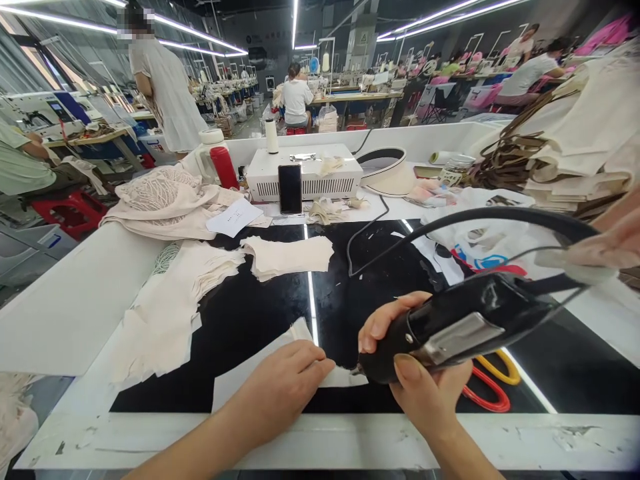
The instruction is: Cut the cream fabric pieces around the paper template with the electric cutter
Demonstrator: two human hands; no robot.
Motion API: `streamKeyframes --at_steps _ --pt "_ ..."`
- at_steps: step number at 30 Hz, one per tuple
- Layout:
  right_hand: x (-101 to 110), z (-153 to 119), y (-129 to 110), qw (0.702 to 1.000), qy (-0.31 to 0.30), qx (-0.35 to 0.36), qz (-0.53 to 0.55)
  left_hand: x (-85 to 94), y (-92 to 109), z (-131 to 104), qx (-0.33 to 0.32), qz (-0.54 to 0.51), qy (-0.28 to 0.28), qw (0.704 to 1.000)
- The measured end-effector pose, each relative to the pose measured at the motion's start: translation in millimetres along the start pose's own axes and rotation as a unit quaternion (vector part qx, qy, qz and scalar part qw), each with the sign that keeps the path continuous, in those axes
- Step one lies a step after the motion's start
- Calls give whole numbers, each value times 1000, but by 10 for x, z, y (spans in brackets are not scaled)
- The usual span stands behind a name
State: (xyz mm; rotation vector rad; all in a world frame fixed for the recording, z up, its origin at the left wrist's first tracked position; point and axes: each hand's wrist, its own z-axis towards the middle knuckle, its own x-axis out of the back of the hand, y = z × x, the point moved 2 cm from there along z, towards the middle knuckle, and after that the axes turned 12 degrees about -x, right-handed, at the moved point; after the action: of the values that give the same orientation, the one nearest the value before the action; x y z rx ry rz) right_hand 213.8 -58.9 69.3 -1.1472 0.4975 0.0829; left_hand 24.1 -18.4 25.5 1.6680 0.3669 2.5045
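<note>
My right hand [425, 373] is wrapped round a black corded hand tool [465, 320] with a metal plate on its side. The tool's small metal tip points left at a cream fabric piece [345, 379]. My left hand [295, 373] presses down with its fingers together, gripping the near edge of that fabric. A white sheet [240, 368] lies partly hidden beneath my left hand and forearm. Red- and yellow-handled scissors [493, 393] lie behind my right hand, their blades hidden. A thick black cable [500, 215] arches from the tool's rear.
Stacked cream fabric pieces [290, 257] and a larger cream pile [165, 313] lie on the black work surface [240, 313]. Behind stand a vented white box [305, 175], a phone [290, 189] and a red bottle [224, 168]. Another hand [610, 250] is near the cable.
</note>
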Motion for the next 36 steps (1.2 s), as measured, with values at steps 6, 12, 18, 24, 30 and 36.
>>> streamKeyframes --at_steps 6,12,18,24,30,36 --pt "20 -34 -6 1000 5 -2 -3 -127 53 2 47 -14 -29 998" --pt "22 -44 -12 1000 4 6 -13 -91 84 -55 44 -26 -13 999" --pt "-37 -15 -8 1000 0 6 3 -111 115 -107 13 3 -3 1000" --pt "-134 3 68 1000 -1 -3 15 -126 133 -107 10 15 4 1000" --pt "-151 -5 94 1000 -1 -10 -8 -141 132 -107 16 28 10 999" --pt "-182 33 97 1000 2 -13 9 -145 133 -119 29 35 8 999"
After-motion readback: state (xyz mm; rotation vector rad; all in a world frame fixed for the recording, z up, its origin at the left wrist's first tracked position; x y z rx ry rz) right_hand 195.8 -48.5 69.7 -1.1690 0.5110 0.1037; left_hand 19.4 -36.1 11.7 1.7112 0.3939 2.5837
